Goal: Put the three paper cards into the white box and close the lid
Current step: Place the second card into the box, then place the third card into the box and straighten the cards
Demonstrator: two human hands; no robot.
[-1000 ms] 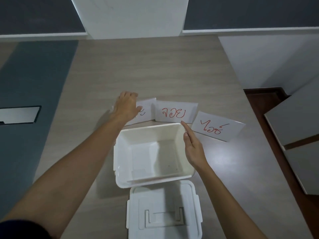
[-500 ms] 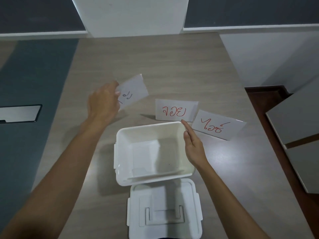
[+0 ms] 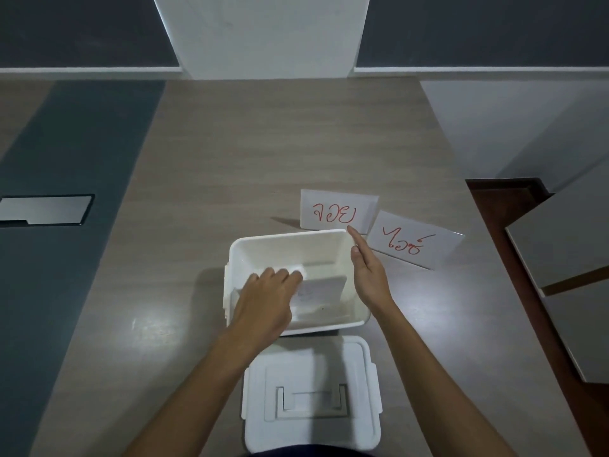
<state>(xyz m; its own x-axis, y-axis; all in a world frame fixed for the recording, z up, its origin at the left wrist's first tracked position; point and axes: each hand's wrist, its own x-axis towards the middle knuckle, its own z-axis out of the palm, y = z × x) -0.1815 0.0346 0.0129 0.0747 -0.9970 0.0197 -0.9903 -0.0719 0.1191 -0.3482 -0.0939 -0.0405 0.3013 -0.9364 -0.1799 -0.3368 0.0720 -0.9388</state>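
Note:
The open white box [image 3: 290,242] stands on the wooden table. My left hand [image 3: 263,301] reaches inside it, fingers on a paper card [image 3: 321,290] that lies face down in the box. My right hand [image 3: 370,273] rests flat against the box's right wall, fingers straight and holding nothing. Two more cards with red writing stand on the table behind the box: a middle card [image 3: 336,212] and a right card [image 3: 413,240]. The white lid [image 3: 311,395] lies flat on the table in front of the box.
The table's right edge [image 3: 494,258] drops to a dark wooden floor with grey panels. A dark strip with a metal plate [image 3: 46,209] runs along the left. A white pillar and wall stand at the back.
My left hand lifted the left card off the table, carried it back toward me and lowered it into the box. My right hand stayed at the box's right wall.

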